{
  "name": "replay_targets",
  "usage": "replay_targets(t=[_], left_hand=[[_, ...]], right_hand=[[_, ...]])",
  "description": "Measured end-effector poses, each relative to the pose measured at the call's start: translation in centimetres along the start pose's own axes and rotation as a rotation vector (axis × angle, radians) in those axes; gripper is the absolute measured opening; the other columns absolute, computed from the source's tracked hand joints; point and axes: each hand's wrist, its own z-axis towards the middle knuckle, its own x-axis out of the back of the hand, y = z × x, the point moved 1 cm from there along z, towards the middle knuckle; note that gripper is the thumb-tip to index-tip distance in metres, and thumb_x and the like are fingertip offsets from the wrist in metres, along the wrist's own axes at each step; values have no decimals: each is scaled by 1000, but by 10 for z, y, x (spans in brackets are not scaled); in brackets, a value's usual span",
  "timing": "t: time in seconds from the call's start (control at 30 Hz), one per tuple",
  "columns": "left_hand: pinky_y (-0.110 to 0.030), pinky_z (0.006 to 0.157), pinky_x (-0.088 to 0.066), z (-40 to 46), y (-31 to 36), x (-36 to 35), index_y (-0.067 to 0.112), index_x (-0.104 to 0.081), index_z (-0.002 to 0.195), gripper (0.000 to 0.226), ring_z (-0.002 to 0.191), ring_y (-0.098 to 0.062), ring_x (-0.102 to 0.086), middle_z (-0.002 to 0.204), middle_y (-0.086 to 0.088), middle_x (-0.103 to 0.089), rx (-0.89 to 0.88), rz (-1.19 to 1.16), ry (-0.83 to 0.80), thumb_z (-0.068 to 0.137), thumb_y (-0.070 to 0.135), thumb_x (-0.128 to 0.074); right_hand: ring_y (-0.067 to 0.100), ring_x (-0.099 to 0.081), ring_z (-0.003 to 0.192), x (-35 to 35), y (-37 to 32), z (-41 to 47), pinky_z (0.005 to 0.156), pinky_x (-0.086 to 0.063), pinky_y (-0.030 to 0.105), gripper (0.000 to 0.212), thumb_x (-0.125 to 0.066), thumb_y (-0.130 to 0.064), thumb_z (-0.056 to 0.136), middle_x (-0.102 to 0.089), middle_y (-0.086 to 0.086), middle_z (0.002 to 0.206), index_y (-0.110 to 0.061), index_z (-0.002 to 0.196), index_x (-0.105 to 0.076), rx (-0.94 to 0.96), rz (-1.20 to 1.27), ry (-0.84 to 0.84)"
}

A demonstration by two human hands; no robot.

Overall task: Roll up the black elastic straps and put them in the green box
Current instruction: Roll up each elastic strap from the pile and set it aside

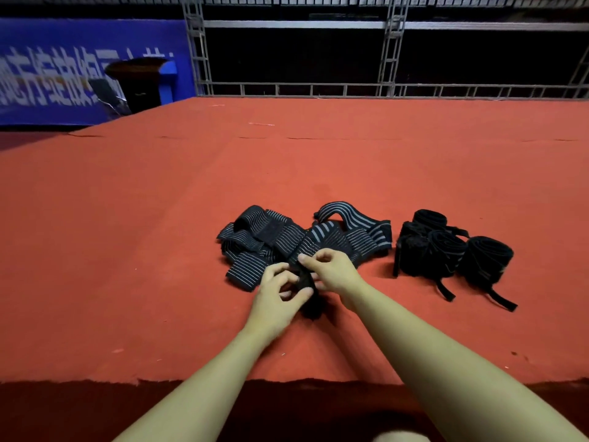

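Over red cloth [127, 250], left hand [274, 298], right hand [334, 272] pinching strap [304, 279]

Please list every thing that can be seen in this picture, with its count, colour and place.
Unrolled elastic straps: a tangled pile, count unclear, black with grey stripes, centre of the table.
Strap being rolled: one, black, between both hands.
Rolled straps: about four, black, right of the pile.
Table cloth: one, red, covering the table.
Banner: one, blue with white writing, far left.
Metal truss: grey, behind the table.
Green box: not in view.
Left hand: grip on the strap.
Right hand: grip on the strap.
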Motion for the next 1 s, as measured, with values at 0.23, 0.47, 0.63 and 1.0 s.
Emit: replay_targets(t=[0.23, 0.47, 0.63, 1.0], left_hand=[[-36, 87, -59, 19, 25, 12, 15, -60, 118, 34, 108, -20, -70, 117, -7, -68, 377, -591, 210, 96, 39, -69], [-37, 91, -57, 39, 32, 14, 23, -73, 109, 26, 108, -26, -72, 108, -7, -77, 475, -702, 202, 86, 23, -83], [-40, 103, -55, 47, 31, 25, 23, -76, 104, 27, 108, -17, -71, 114, -6, -74, 368, -563, 240, 84, 6, -82], [-50, 107, -51, 50, 27, 48, 41, -78, 108, 32, 122, -24, -65, 121, 4, -74, 275, -452, 179, 83, 20, -81]], right_hand=[[10, -54, 70, -1, 0, -6, 72, -56, 40, 30, -73, -29, 95, -54, -11, 68, -22, 73, -53, 282, -33, -39], [11, -62, 85, 0, -12, -17, 82, -53, 36, 22, -70, -33, 97, -67, 0, 87, -12, 92, -65, 343, -60, -220], [13, -58, 121, 4, -14, -14, 101, -49, 36, 39, -52, -44, 104, -62, -10, 126, -27, 139, -52, 139, 148, -128], [13, -63, 105, 12, -28, 0, 94, -57, 45, 40, -32, -50, 109, -57, -7, 129, -32, 131, -60, 195, -232, -138]])
